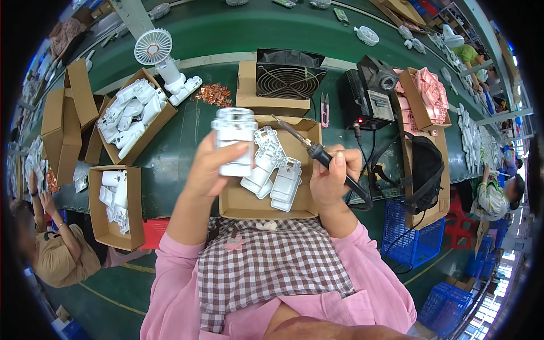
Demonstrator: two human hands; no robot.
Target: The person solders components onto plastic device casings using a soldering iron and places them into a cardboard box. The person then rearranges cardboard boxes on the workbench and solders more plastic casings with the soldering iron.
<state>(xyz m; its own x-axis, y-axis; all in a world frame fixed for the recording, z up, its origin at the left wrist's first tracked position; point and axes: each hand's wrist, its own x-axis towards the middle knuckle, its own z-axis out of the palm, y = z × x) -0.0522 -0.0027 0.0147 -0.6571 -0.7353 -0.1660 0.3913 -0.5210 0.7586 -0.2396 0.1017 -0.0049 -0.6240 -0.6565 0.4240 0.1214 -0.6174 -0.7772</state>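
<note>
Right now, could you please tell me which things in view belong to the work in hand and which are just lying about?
In hand:
- white plastic housing, in the left hand
- soldering iron, in the right hand
- shallow cardboard tray of white parts

Lying about:
- small white fan
- black fan
- pink snips
- black bag

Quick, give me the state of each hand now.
Left hand: closed on a white plastic casing part.
Right hand: closed on a black-handled soldering iron.
</note>
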